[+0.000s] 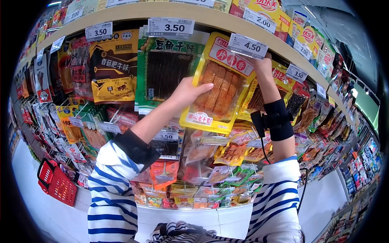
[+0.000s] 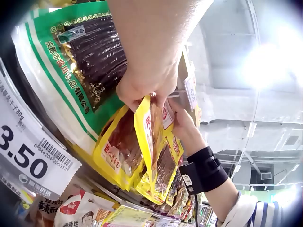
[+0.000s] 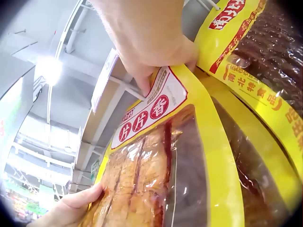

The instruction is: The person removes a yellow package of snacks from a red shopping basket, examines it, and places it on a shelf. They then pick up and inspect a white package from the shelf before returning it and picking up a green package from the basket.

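My left hand (image 1: 189, 91) grips the left edge of a yellow snack packet (image 1: 219, 91), its thumb lying on the front. Brown slabs of food show through the packet's clear window, and it hangs tilted before the shelf. At the top right corner of the packet, my right hand (image 1: 263, 67) is partly hidden behind a 4.50 price tag (image 1: 248, 46). In the right wrist view that hand (image 3: 154, 45) pinches the packet's top edge by the hanging rod. More yellow packets (image 3: 260, 137) hang right behind it.
A green packet (image 1: 170, 67) with dark strips hangs just left, beside a brown and yellow packet (image 1: 113, 65). Above runs a pale shelf edge (image 1: 214, 14) with price tags. Lower rods carry several rows of packets. A red basket (image 1: 60, 184) stands on the floor at left.
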Demonstrator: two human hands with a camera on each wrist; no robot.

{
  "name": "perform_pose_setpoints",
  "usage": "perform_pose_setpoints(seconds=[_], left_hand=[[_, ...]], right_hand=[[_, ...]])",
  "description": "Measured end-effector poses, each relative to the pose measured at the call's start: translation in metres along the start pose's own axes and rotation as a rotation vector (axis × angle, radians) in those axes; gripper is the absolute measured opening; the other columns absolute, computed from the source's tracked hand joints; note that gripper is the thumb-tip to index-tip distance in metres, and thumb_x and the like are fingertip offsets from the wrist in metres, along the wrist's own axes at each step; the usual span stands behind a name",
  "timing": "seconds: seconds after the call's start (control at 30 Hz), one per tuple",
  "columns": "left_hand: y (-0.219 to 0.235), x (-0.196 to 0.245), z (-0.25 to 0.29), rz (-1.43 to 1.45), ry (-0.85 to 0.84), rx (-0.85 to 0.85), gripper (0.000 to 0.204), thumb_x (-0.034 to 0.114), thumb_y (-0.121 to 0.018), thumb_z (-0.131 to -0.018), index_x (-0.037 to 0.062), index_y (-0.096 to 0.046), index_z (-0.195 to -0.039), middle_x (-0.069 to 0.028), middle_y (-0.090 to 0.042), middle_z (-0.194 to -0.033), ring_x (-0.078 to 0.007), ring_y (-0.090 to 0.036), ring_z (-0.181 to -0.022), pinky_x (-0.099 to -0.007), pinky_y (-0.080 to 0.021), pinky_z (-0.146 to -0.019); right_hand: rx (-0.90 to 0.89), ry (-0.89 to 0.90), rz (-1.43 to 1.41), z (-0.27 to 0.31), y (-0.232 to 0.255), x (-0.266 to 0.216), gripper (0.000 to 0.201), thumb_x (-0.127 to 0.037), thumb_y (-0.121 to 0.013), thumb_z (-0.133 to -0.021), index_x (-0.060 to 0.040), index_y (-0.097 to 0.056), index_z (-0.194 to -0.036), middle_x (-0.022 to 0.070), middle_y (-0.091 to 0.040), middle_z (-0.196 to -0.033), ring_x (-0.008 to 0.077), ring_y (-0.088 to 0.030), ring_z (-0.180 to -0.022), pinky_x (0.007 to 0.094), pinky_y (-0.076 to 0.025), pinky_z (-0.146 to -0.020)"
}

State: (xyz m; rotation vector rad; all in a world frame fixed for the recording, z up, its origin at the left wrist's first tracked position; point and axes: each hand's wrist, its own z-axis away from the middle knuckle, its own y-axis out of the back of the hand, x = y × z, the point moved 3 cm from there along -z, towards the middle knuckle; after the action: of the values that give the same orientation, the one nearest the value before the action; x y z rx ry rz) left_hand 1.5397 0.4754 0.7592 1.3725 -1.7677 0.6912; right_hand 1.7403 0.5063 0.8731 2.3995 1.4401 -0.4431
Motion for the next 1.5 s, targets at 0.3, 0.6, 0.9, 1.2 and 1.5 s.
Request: perform_pose_setpoints(seconds=[0.3,0.6,0.9,1.2,1.5], left_hand=[[-0.006,-0.019,0.011,-0.03,-0.159,0.169,0.03,0.02,-0.054,-0.083,-0.0021,-0.048,-0.102,-0.004,-0.057,-0.088,-0.0072,-0.052,-0.078,-0.0216,-0.042,-0.07],[-0.014,-0.042,0.046,-0.103,-0.154,0.304,0.031,0.008,-0.056,-0.079,-0.0041,-0.046,-0.106,-0.0151,-0.059,-0.09,-0.0138,-0.058,-0.081,-0.0244,-0.045,-0.065],[-0.018,-0.05,0.03,-0.142,-0.074,0.373,0.033,0.006,-0.057,-0.076,-0.006,-0.047,-0.105,-0.016,-0.06,-0.081,-0.0168,-0.062,-0.065,-0.0229,-0.045,-0.055],[-0.017,-0.041,0.043,-0.303,-0.187,0.401,0.038,0.004,-0.055,-0.077,0.0006,-0.043,-0.113,-0.0085,-0.055,-0.099,-0.0107,-0.052,-0.089,-0.0206,-0.043,-0.075],[-0.037,-0.011,0.113,-0.679,-0.318,0.545,0.045,0.004,-0.053,-0.076,0.0083,-0.041,-0.118,-0.0104,-0.04,-0.12,-0.0183,-0.04,-0.11,-0.0293,-0.036,-0.086]], right_hand=[[-0.03,-0.349,-0.347,0.054,0.03,0.016,0.042,-0.013,-0.059,-0.075,0.004,-0.044,-0.11,0.0065,-0.059,-0.089,0.0098,-0.055,-0.067,0.0179,-0.039,-0.053],[-0.447,-0.62,-0.389,0.146,0.039,0.033,0.015,-0.007,-0.057,-0.077,-0.0015,-0.051,-0.09,0.0045,-0.059,-0.075,0.0086,-0.055,-0.063,0.0184,-0.04,-0.055],[-0.417,-0.576,-0.22,0.137,0.034,0.05,0.01,-0.005,-0.057,-0.077,-0.0017,-0.052,-0.085,0.0021,-0.059,-0.072,0.0067,-0.055,-0.062,0.0173,-0.038,-0.051],[-0.369,-0.601,-0.384,0.153,0.049,0.047,0.024,-0.013,-0.052,-0.082,-0.0003,-0.049,-0.101,0.0058,-0.057,-0.095,0.0104,-0.054,-0.087,0.0209,-0.042,-0.072],[-0.315,-0.579,-0.784,0.194,0.096,0.046,0.038,-0.017,-0.042,-0.087,0.0014,-0.036,-0.119,0.0159,-0.044,-0.118,0.0227,-0.046,-0.107,0.033,-0.039,-0.088]])
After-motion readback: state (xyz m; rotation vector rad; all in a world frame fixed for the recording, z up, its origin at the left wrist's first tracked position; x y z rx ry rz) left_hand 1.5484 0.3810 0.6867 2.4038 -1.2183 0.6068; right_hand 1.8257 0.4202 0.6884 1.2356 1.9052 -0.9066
